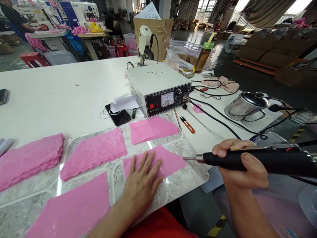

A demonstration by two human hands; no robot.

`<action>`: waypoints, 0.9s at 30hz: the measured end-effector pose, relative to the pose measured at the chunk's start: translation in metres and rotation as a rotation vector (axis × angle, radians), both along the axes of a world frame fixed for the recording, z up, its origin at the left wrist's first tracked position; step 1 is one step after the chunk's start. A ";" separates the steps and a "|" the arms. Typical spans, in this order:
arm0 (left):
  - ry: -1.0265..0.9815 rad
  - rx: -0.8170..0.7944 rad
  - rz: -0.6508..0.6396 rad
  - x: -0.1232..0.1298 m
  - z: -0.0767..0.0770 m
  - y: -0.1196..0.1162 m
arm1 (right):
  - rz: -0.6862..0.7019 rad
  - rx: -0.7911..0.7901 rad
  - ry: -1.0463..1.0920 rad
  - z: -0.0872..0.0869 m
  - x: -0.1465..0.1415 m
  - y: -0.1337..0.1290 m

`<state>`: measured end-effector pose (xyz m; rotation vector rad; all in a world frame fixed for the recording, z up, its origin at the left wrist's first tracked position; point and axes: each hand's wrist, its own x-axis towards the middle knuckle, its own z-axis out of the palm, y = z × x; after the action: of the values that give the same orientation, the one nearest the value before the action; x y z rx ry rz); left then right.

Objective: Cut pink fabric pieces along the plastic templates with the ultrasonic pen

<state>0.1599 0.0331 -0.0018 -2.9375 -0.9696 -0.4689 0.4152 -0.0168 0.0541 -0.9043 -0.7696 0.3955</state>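
Observation:
My left hand (142, 181) lies flat, fingers spread, on a pink fabric piece (168, 162) on the marbled mat (183, 188). In my right hand (244, 165) is a black handheld tool (269, 160), whose thin metal tip meets or nearly meets the right point of that fabric. Behind it lies another pink stack (152, 129). A lace-edged pink stack (95, 152) sits to the left, with a second lace stack (32, 158) farther left. One more plain pink piece (76, 208) rests at the front left.
A white control box (158, 82) stands behind the mat, its cables running right. Orange snips (187, 125), a black phone (118, 116) and a glass kettle (247, 105) are on the table. A cardboard box (163, 36) rises at the back. Sewing machines stand beyond, at the left.

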 end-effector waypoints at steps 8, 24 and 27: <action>0.023 -0.008 0.012 0.000 0.000 -0.002 | -0.013 -0.003 0.010 0.007 -0.004 0.004; 0.031 -0.005 0.018 0.002 0.003 -0.003 | 0.124 0.060 -0.029 0.001 -0.023 0.029; 0.033 -0.012 0.011 0.002 0.003 -0.003 | 0.121 0.059 -0.041 0.002 -0.025 0.030</action>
<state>0.1620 0.0301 0.0012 -2.9387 -0.9871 -0.4138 0.3906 0.0128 0.0557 -0.8145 -0.8719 0.4598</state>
